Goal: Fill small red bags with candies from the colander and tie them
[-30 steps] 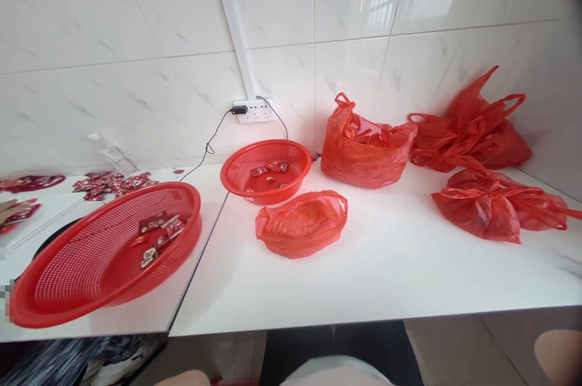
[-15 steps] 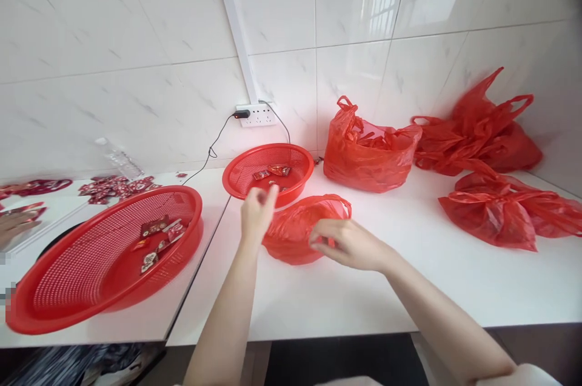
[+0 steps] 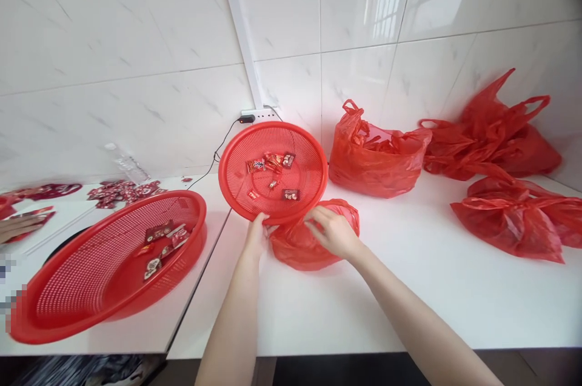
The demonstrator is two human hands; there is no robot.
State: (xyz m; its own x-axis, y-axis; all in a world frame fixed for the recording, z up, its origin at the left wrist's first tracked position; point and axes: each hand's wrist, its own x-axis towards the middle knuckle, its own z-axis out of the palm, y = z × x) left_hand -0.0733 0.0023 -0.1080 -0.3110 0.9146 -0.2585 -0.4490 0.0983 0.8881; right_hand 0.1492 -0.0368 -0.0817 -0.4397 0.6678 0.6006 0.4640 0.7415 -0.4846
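Note:
A round red plastic basket (image 3: 236, 192) is tilted up, its inside facing me, with several small wrapped snack packets (image 3: 273, 162) lying in it. My left hand (image 3: 258, 233) grips the basket's lower rim, fingers partly hidden beneath it. Close to the rim's lower right, my right hand (image 3: 334, 229) hovers over a red plastic bag (image 3: 304, 249) with its fingers bent and apart, and I see nothing in them. The bag sits with its mouth up on the white table, partly covered by the basket and my right hand.
To the left stands a larger red basket (image 3: 109, 307) holding a few packets. A full red bag (image 3: 377, 162) and several tied red bags (image 3: 513, 216) are on the right. A power strip (image 3: 266, 113) is on the wall. Another person's hand (image 3: 20, 227) shows far left.
My left hand has taken hold of the small basket and tipped it up toward me. The packets in it have shifted. My right hand has moved slightly up, nearer the basket rim.

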